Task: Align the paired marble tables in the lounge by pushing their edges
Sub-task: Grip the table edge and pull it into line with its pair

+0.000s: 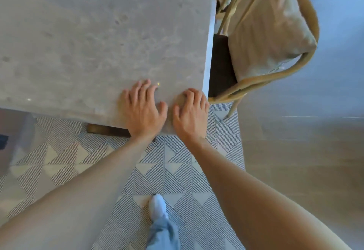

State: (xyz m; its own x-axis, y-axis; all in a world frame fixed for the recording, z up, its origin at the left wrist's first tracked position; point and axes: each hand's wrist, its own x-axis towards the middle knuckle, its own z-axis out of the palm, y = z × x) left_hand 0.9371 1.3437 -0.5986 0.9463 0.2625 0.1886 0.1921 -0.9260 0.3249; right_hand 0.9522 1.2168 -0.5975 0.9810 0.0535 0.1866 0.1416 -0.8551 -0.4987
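Observation:
A grey marble table (88, 38) with rounded corners fills the upper left of the head view. Both palms rest flat on its near right corner. My left hand (142, 108) lies on the top close to the near edge, fingers spread. My right hand (191, 110) lies beside it, right at the corner, fingers spread toward the right edge. Neither hand holds anything. I see only one tabletop; a second table is not in view.
A wooden-framed chair (273, 32) with a beige cushion stands close to the table's right side. The dark table base (108, 130) shows under the near edge. Patterned tile floor (177, 170) lies below, plain wood floor (305, 161) to the right. My foot (157, 205) is near the bottom centre.

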